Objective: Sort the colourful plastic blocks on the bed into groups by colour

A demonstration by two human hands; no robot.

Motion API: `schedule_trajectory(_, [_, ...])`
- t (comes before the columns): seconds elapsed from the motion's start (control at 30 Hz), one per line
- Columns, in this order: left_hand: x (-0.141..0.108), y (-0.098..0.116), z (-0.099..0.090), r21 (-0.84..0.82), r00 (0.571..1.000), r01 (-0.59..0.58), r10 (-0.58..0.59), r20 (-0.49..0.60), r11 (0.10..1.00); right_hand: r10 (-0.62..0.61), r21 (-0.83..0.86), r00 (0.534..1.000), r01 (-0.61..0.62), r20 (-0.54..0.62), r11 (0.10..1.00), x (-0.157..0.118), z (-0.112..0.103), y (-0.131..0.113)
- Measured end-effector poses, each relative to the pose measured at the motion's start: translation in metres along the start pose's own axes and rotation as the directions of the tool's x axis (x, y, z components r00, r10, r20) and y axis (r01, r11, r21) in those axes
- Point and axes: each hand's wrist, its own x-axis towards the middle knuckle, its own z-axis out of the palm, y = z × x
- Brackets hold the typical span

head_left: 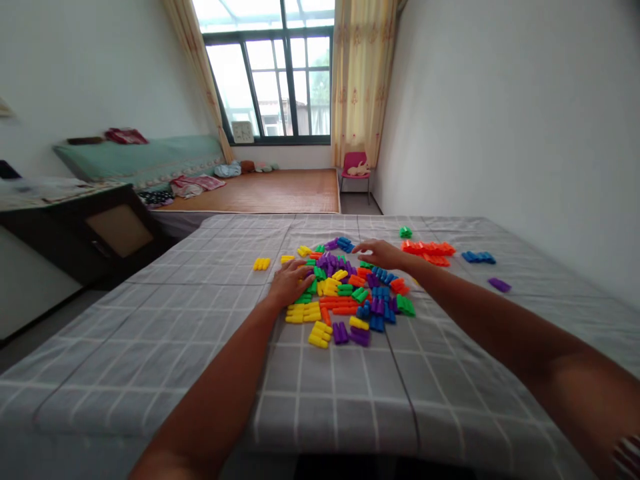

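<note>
A pile of colourful plastic building blocks (345,303), in yellow, orange, purple, green and blue, lies on a grey checked cloth (200,333). My left hand (290,284) rests against the pile's left side, fingers stretched over green and purple pieces. Below that hand are yellow blocks (303,313). At the pile's far right edge, my right hand (381,255) hovers with its fingers bent and apart, close to a blue block (345,245). Neither hand visibly holds a block; some pieces are hidden beneath the left fingers.
To the right lie joined orange blocks (429,249), a blue row (479,257), a purple block (500,285) and a green one (405,233). A yellow block (262,264) sits left of the pile. Beyond the table are a bed platform (280,190) and a pink chair (354,161).
</note>
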Motion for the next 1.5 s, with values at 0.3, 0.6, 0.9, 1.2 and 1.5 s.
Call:
schedule_trajectory(0.3, [-0.001,-0.019,0.005,-0.108,0.985,0.118,-0.130,-0.113,0.987,-0.202,-0.112,0.967,0.220,0.156,0.969,0.055,0.050,-0.064])
schedule_trajectory(0.6, [0.004,-0.004,0.010,-0.289,0.954,0.226,-0.272,-0.130,0.930,-0.186,-0.002,0.976,0.188,0.110,0.982,0.056,0.061,-0.098])
schedule_trajectory(0.9, [-0.001,-0.001,0.006,-0.358,0.975,0.130,-0.184,-0.121,0.925,-0.239,0.014,0.965,0.239,0.110,0.971,0.037,0.060,-0.122])
schedule_trajectory(1.2, [-0.001,-0.006,0.007,-0.317,0.976,0.122,-0.172,-0.135,0.941,0.033,0.016,0.995,-0.031,-0.092,0.999,0.000,0.035,-0.092])
schedule_trajectory(1.5, [-0.001,-0.015,0.009,-0.297,0.975,0.133,-0.178,-0.130,0.946,0.002,0.113,0.999,-0.008,0.052,0.994,-0.029,0.029,-0.078])
